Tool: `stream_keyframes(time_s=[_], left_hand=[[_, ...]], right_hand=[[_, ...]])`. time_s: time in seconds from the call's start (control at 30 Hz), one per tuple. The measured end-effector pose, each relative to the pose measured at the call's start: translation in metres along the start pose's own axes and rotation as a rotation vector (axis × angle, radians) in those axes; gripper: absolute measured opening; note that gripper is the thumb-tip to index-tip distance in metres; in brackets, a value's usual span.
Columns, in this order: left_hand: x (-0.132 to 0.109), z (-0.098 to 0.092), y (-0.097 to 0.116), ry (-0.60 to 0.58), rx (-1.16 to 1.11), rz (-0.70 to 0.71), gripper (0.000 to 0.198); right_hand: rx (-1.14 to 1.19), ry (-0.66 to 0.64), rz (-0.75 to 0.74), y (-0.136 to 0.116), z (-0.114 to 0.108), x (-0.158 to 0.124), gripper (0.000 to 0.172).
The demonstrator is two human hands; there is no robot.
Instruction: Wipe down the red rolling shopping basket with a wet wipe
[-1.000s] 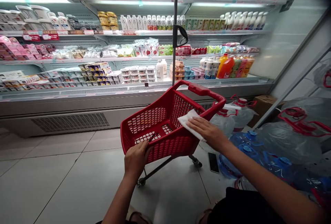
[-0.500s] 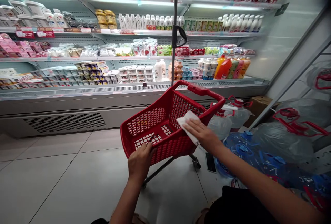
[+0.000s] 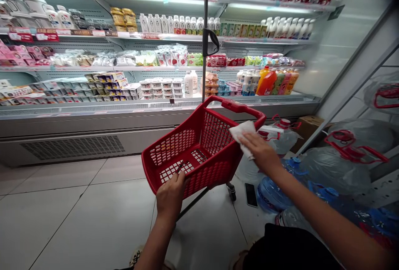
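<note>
A red plastic shopping cart stands on the tiled floor in front of me, its basket tilted toward the left. My left hand is closed around the near rim of the basket. Under the fingers of my right hand is a white cloth, pressed on the near rim close to the handle end. Part of the cloth hangs over the outer side of the basket. The cart's handle rises just behind the cloth. A small dark item lies in the basket, too small to name.
A refrigerated display case with several shelves of dairy goods and drinks runs behind the cart. Blue water jugs and large clear bottles crowd the right side. A phone lies on the floor by the cart's wheel.
My right hand has slid the cloth along the rim to the right and slightly up, toward the handle. My left hand stays on the rim. The view has shifted slightly.
</note>
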State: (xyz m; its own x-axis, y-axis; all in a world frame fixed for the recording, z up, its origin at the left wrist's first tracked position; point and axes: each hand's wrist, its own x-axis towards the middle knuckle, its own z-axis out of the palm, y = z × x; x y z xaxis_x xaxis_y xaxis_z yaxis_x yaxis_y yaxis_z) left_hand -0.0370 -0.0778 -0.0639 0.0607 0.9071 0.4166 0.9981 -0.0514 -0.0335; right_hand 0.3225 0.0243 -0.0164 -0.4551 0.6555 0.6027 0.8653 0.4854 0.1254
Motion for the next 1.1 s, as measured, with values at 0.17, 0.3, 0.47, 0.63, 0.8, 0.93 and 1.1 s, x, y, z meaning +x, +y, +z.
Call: stream_keyframes(time_s=[0.17, 0.3, 0.47, 0.63, 0.8, 0.93, 1.1], left_hand=[[0.004, -0.004, 0.016, -0.048, 0.01, -0.003, 0.032], [0.006, -0.007, 0.019, -0.095, 0.037, -0.021, 0.035], [0.002, -0.006, 0.023, -0.035, 0.036, 0.023, 0.041], [-0.006, -0.004, 0.026, 0.149, -0.025, 0.158, 0.07], [-0.008, -0.003, 0.021, 0.17, -0.023, 0.149, 0.073], [-0.013, -0.006, 0.016, 0.162, -0.032, 0.146, 0.074], [-0.018, -0.009, 0.022, 0.144, -0.054, 0.102, 0.077]], right_hand=[[0.119, -0.046, -0.245, -0.029, 0.02, 0.002, 0.069], [0.043, -0.019, -0.109, 0.026, 0.003, 0.002, 0.069], [-0.007, 0.02, 0.041, 0.036, 0.004, 0.003, 0.066], [0.108, 0.0, -0.162, -0.059, 0.034, -0.002, 0.067], [0.207, -0.034, -0.35, -0.093, 0.034, -0.003, 0.068], [0.153, 0.012, -0.278, -0.032, 0.019, -0.001, 0.07], [0.132, 0.059, -0.058, -0.019, 0.017, -0.007, 0.069]])
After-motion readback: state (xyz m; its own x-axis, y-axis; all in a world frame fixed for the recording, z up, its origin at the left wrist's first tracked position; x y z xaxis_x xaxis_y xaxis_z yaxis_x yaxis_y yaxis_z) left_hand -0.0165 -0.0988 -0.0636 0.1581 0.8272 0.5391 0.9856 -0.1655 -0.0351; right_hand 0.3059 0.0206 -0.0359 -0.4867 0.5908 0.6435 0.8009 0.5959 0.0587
